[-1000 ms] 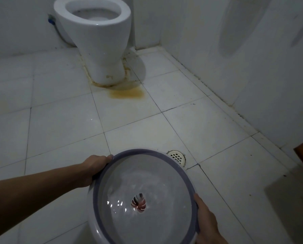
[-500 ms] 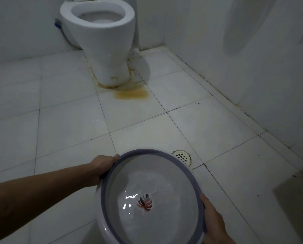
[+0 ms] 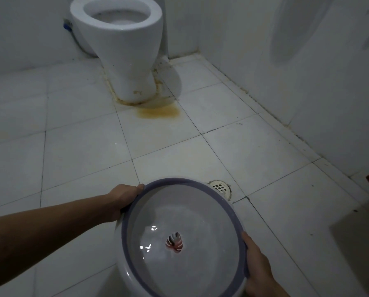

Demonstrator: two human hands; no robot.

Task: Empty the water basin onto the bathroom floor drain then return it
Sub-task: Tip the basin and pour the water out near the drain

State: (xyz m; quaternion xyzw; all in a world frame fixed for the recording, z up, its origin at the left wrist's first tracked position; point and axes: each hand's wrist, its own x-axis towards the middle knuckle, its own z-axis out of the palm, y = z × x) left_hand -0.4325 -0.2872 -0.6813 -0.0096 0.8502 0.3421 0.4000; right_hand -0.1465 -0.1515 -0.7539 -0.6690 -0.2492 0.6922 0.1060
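Gripping the rim on opposite sides, the left hand [image 3: 123, 198] is clamped at the far-left edge of the water basin [image 3: 181, 239] and the right hand [image 3: 257, 266] is clamped at its near-right edge; the basin hangs roughly level above the floor [image 3: 254, 151], water pooled over a striped leaf mark in its bottom; just beyond the far-right arc of the rim lies the floor drain [image 3: 220, 187], partly hidden by that rim; so the drain sits far and right of both hands, nearer the right one; the pour, I judge, wants the far-right lip dipped while the near-left side lifts.
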